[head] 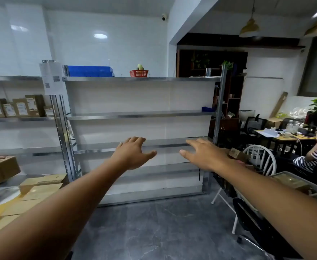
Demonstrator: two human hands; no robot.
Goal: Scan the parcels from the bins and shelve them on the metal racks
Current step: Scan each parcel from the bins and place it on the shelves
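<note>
White walls and a grey floor sit around a big metal rack (140,114) in the middle of the room. On its top stands a blue bin (90,70); what is inside cannot be seen. Near it is a small red basket (138,73) with a pale green thing (140,66) poking out. A small blue thing (207,109) lies at the right end of the second shelf.

Another rack (22,120) stands to the left. Brown parcels (15,107) with white labels stand in a row on one of its shelves. More cardboard boxes (39,186) are piled low on the left.

Both arms reach out toward the middle rack. The left hand (133,154) and the right hand (204,154) are wide open with fingers spread, and they hold nothing. They hang in front of the third shelf.

On the right, a clear bin (296,182) holds brown things, too blurry to name. A small brown box (237,153) sits just behind the right wrist. Further right, a person in a striped shirt (311,158) sits at a tabletop (292,136).
</note>
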